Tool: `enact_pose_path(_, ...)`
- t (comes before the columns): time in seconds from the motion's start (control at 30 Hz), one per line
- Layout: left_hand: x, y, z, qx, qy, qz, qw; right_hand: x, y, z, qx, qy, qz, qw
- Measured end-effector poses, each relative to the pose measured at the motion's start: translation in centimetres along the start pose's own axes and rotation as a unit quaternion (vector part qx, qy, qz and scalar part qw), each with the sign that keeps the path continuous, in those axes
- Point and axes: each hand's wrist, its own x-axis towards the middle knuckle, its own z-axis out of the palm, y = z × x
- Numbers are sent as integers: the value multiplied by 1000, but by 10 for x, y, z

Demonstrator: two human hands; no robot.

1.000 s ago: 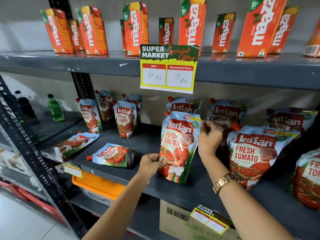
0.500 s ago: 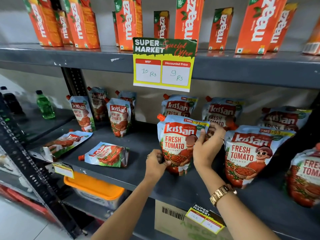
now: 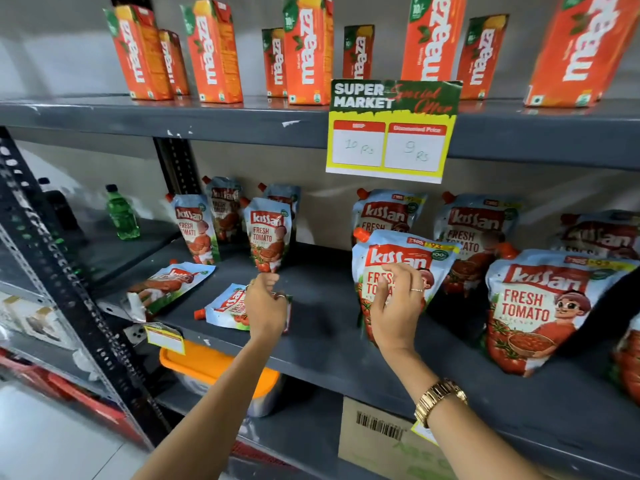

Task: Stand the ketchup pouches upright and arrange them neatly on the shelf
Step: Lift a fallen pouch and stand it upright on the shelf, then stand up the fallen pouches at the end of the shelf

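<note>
A big upright Kissan ketchup pouch (image 3: pixel 403 252) stands on the grey middle shelf (image 3: pixel 322 306). My right hand (image 3: pixel 398 303) is in front of it, fingers loosely curled against its face, not gripping. My left hand (image 3: pixel 265 303) lies over the right end of a small pouch lying flat (image 3: pixel 223 308); whether the fingers grip it is unclear. Another small pouch lies flat (image 3: pixel 166 284) near the shelf's left edge. Several small pouches stand upright (image 3: pixel 266 233) at the back left. Large upright pouches (image 3: pixel 540 306) stand to the right.
Orange Maaza juice cartons (image 3: pixel 304 46) line the upper shelf, and a yellow price card (image 3: pixel 391 133) hangs from its edge. A green bottle (image 3: pixel 121 213) stands at far left. Below are an orange-lidded tub (image 3: pixel 207 365) and a cardboard box (image 3: pixel 377 441).
The big pouch was set upright on the shelf. My left hand left it and moved left onto the flat small pouch. My right hand slid from its top corner to its front.
</note>
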Motion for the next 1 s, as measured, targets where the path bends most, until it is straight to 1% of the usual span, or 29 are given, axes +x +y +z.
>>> enact_pose_path(0.17,9,-24,-29,16,12,-54,998,-20,-12,24,8,-37,-14,999)
enact_pose_path(0.3,16,-39,-43,55,3,-89,995,-37,-24,45,16,-91,-26,995)
enact_pose_path(0.4,15,-49,-46,52,8,-111,992,-44,-33,63,11,-146,-17,989)
enact_pose_path(0.47,13,-54,-43,45,26,-135,989,-47,-37,72,13,-192,5,981)
enact_pose_path(0.53,11,-57,-43,28,37,-178,983,-49,-41,85,7,-234,29,972)
enact_pose_path(0.63,4,-55,-39,-34,28,-236,971,-47,-42,104,-11,-292,84,953)
enact_pose_path(0.7,4,-55,-36,-67,19,-247,967,-44,-44,117,-32,-333,128,934)
enact_pose_path(0.8,14,-60,-36,-46,13,-257,965,-40,-51,127,-55,-394,198,896)
enact_pose_path(0.87,21,-64,-41,-20,4,-251,968,-40,-56,127,-46,-399,236,885)
enact_pose_path(1.0,37,-67,-61,-12,-22,-220,975,-56,-68,117,-2,-363,288,886)
